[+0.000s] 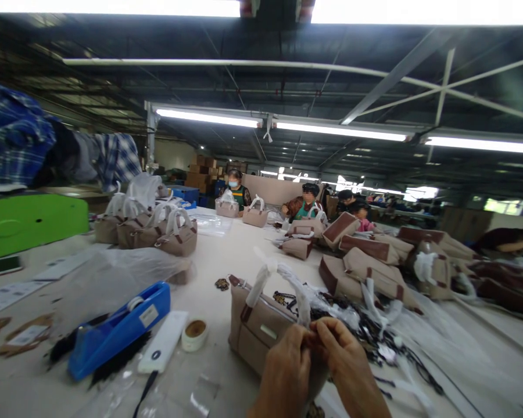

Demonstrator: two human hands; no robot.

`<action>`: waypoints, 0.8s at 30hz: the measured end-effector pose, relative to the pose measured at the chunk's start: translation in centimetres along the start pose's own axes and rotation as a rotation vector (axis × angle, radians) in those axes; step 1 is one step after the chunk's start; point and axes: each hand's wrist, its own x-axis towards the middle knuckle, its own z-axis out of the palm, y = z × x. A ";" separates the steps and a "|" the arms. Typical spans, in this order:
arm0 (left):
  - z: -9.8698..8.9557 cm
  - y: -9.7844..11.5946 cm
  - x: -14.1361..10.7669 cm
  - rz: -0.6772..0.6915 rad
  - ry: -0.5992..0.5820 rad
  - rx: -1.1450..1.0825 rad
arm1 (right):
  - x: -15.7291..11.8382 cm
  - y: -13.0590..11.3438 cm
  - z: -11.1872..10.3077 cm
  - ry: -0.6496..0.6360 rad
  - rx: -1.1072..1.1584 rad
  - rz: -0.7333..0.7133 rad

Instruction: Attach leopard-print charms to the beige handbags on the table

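Note:
A beige handbag [253, 316] with brown trim stands upright on the table in front of me, its two handles [258, 284] wrapped in white film. My left hand [287, 360] is at the bag's right upper edge, fingers pinched near the base of a handle. Right beside it, my right hand [342, 354] pinches at the same spot, its fingertips meeting those of the left. What the fingertips hold is hidden. Behind the bag and to its right lie dark straps and chains [366, 325] in a tangle.
A blue tape dispenser [122, 331], a white power bank [163, 342] with a cable and a tape roll [194, 335] lie at left. Wrapped handbags [176, 235] stand farther back. More bags [370, 267] are heaped at right. Several co-workers sit beyond the table [230, 247].

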 end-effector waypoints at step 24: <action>-4.2 0.7 2.2 -0.374 0.095 -0.891 | 0.1 -3.9 1.2 -0.118 0.062 -0.113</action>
